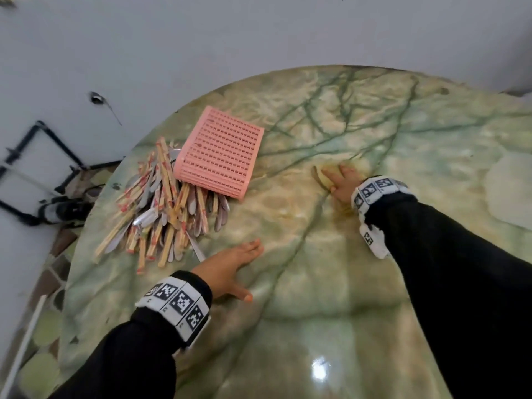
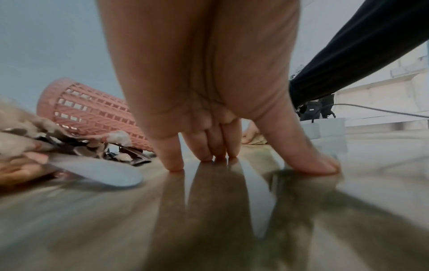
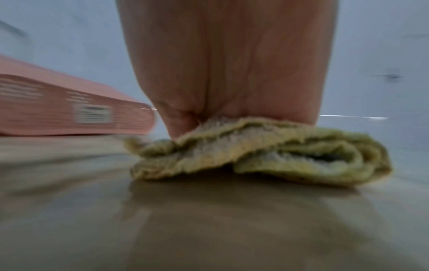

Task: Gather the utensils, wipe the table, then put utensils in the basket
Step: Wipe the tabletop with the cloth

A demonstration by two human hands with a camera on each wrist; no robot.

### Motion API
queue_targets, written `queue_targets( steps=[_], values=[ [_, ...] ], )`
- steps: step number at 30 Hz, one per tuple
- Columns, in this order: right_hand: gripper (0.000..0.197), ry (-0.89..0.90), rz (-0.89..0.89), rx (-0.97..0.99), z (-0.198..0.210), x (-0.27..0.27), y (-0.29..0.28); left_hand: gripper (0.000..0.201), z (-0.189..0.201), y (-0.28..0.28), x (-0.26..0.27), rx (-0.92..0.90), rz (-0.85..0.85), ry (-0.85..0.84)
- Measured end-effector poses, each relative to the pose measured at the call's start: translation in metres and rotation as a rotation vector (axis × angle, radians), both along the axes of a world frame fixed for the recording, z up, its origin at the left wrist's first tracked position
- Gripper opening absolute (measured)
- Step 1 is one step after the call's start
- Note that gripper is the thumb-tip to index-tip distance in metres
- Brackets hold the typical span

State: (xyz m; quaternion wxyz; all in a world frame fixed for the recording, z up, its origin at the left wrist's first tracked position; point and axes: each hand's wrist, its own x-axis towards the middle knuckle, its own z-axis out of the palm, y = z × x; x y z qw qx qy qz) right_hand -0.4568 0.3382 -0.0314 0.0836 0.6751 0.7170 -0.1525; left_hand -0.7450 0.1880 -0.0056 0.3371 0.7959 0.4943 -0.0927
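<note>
A pile of wrapped chopsticks and metal spoons lies at the table's left edge, and in the left wrist view the utensils sit left of my fingers. The pink slotted basket lies on its side against the pile. My left hand rests flat on the green marble table, fingers straight, just right of the pile. My right hand presses flat on a folded yellow-green cloth, right of the basket.
The round table's far edge runs close to a pale wall. Off the left edge stand black metal frame legs over a tiled floor. A pale patch marks the table's right side.
</note>
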Motion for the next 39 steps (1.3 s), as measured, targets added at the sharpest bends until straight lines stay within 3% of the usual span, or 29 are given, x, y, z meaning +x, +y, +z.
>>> queue_targets(
  steps=[4,7,9,11,13,15,17,19,23,26,29,30,31,33,34,35,37,39],
  values=[
    [0.058,-0.060,0.409,-0.039,0.003,-0.074,-0.062,0.100,0.000,0.001,-0.002,-0.007,0.043,-0.040],
    [0.060,-0.052,0.626,-0.159,0.010,-0.045,-0.119,0.100,0.002,0.001,-0.002,-0.022,0.038,-0.048],
    [0.057,0.051,0.715,-0.227,0.016,0.000,-0.122,0.100,0.004,0.001,-0.001,-0.020,0.025,-0.038],
    [0.066,0.137,0.671,-0.231,0.014,0.040,-0.094,0.100,0.003,0.001,-0.001,-0.017,0.013,-0.026],
    [0.065,0.090,0.564,-0.102,-0.002,0.074,-0.049,0.101,0.003,0.001,-0.001,-0.021,0.011,-0.017],
    [0.076,-0.008,0.308,-0.077,0.008,0.066,-0.015,0.101,0.003,0.001,0.000,-0.022,0.019,-0.014],
    [0.061,-0.033,0.109,-0.084,0.017,0.033,0.002,0.101,0.003,0.001,0.000,-0.025,0.026,-0.006],
    [0.057,-0.013,0.187,-0.051,0.022,-0.021,0.007,0.100,0.003,0.000,0.000,-0.026,0.038,-0.006],
    [0.055,-0.033,0.527,-0.093,0.024,-0.109,-0.031,0.100,0.004,-0.001,-0.001,-0.021,0.055,-0.019],
    [0.059,-0.057,0.632,-0.154,0.029,-0.100,-0.067,0.100,0.004,-0.001,0.000,-0.010,0.047,-0.018],
    [0.059,-0.059,0.714,-0.294,0.022,-0.041,-0.088,0.100,0.004,-0.001,0.000,-0.007,0.035,-0.016],
    [0.068,-0.030,0.709,-0.339,0.024,-0.017,-0.092,0.100,0.004,-0.001,0.000,-0.012,0.034,-0.015],
    [0.090,-0.002,0.687,-0.335,0.027,0.007,-0.091,0.100,0.004,-0.001,0.000,-0.015,0.035,-0.016],
    [0.126,0.044,0.520,-0.248,0.022,0.060,-0.071,0.101,0.004,-0.001,0.000,-0.022,0.037,-0.018],
    [0.134,0.053,0.391,-0.197,0.019,0.084,-0.058,0.100,0.004,-0.002,0.000,-0.025,0.038,-0.018],
    [0.131,0.037,0.243,-0.170,0.018,0.101,-0.046,0.100,0.004,-0.002,0.001,-0.025,0.039,-0.016],
    [0.083,-0.030,-0.027,-0.149,0.023,0.114,-0.032,0.100,0.005,-0.001,0.002,-0.021,0.036,-0.002],
    [0.061,-0.077,-0.147,-0.081,0.023,0.102,-0.022,0.100,0.006,-0.001,0.002,-0.025,0.042,0.003]
  ],
)
